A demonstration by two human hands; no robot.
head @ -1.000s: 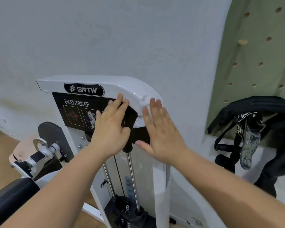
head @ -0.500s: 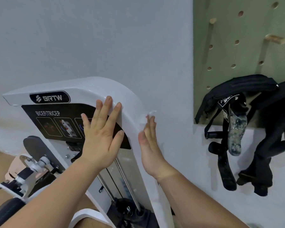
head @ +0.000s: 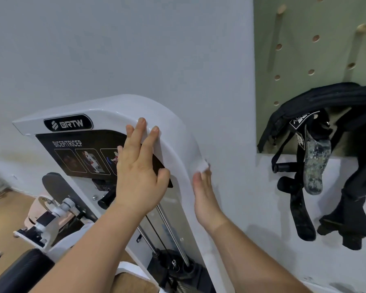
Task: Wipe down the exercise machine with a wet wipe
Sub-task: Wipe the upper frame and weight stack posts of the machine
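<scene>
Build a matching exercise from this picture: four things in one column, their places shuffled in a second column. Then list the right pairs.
Column A
1. left hand
2. wet wipe
3. BRTW badge
4. black straps

Column B
a. hanging on the green pegboard
b. lying flat across the black instruction panel and the rim of the white cover
c. pressed to the cover's curved outer side by the right hand
d. on the cover's front, above the panel

Pairs: 1-b, 2-c, 3-d, 4-a

Wet wipe [head: 201,166] mostly under right hand [head: 206,199]
</scene>
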